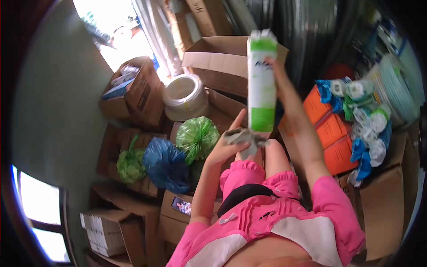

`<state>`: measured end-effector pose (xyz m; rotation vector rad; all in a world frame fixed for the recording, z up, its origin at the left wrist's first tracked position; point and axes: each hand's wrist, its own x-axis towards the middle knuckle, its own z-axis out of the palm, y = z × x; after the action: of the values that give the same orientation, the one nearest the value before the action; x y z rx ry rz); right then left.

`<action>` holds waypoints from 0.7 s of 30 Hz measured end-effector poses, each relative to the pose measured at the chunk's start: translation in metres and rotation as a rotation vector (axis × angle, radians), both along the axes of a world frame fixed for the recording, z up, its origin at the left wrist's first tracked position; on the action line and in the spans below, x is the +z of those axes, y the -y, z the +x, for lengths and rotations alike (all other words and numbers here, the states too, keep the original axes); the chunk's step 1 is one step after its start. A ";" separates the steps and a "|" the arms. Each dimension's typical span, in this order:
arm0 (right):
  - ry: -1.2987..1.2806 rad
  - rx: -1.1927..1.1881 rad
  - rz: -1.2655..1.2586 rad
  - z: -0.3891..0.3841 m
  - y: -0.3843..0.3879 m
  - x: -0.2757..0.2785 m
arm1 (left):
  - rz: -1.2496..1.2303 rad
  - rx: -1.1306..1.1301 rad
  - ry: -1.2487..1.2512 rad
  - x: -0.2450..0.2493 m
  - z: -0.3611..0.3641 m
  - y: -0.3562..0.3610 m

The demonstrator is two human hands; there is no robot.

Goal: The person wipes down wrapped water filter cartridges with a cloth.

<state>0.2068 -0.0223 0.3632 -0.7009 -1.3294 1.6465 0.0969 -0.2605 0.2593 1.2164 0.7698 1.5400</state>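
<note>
A long white and green package [261, 93] stands upright in front of me, over my knees. My right hand [272, 66] grips it near the upper part, on its right side. Close to its lower end, my left hand [229, 144] holds a crumpled grey cloth [245, 139], with the index finger pointing up beside the package. Behind the package is an open cardboard box [218, 60].
Green bags [198, 135] and a blue bag [165, 162] lie at left, below a white coil [183, 91]. A phone [181, 205] rests on a carton. Orange boxes [327, 133] and plastic-wrapped rolls [378, 120] are at right. Cardboard boxes [133, 93] surround me.
</note>
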 end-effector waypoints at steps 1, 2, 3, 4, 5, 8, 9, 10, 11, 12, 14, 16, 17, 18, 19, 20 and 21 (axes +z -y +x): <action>-0.042 0.062 -0.068 -0.018 0.004 -0.028 | -0.021 0.001 0.123 -0.011 0.005 -0.013; -0.095 0.157 -0.129 -0.031 0.005 -0.055 | -0.089 0.040 0.116 -0.018 -0.002 -0.022; -0.151 0.249 -0.186 -0.041 0.003 -0.080 | -0.157 0.078 0.110 -0.024 -0.008 -0.031; -0.185 0.336 -0.230 -0.048 -0.011 -0.112 | -0.210 0.128 0.046 -0.025 -0.018 -0.037; -0.221 0.414 -0.282 -0.048 -0.018 -0.135 | -0.273 0.171 -0.020 -0.029 -0.024 -0.042; -0.352 0.456 -0.593 -0.025 0.062 -0.125 | -0.232 0.349 0.197 -0.052 -0.017 -0.067; -0.303 0.371 -0.528 -0.018 0.067 -0.145 | -0.260 0.379 0.289 -0.058 -0.010 -0.072; -0.246 0.285 -0.469 -0.010 0.076 -0.164 | -0.282 0.353 0.337 -0.061 0.000 -0.075; -0.227 0.244 -0.446 0.004 0.077 -0.180 | -0.356 0.292 0.249 -0.066 0.008 -0.073; -0.206 0.203 -0.424 0.017 0.082 -0.188 | -0.421 0.230 0.164 -0.070 0.014 -0.071; -0.195 0.154 -0.420 0.043 0.089 -0.201 | -0.508 0.155 -0.010 -0.081 0.020 -0.069; -0.287 0.430 -0.612 0.069 0.048 -0.266 | -0.393 0.195 -0.252 -0.099 0.011 -0.071; -0.267 0.450 -0.652 0.085 0.040 -0.272 | -0.284 0.258 -0.330 -0.117 0.006 -0.076; -0.250 0.469 -0.696 0.100 0.038 -0.278 | -0.305 0.394 -0.407 -0.110 0.008 -0.076; -0.235 0.487 -0.743 0.109 0.040 -0.282 | -0.325 0.527 -0.488 -0.097 0.012 -0.076; -0.217 0.423 -0.731 0.111 0.040 -0.279 | -0.319 0.542 -0.641 -0.086 0.014 -0.080; -0.230 0.453 -0.740 0.114 0.045 -0.272 | -0.312 0.551 -0.794 -0.080 0.016 -0.084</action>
<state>0.3211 -0.0678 0.0915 -0.6134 -0.7174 2.5487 0.1131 -0.1766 0.1791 1.4455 1.9174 1.2374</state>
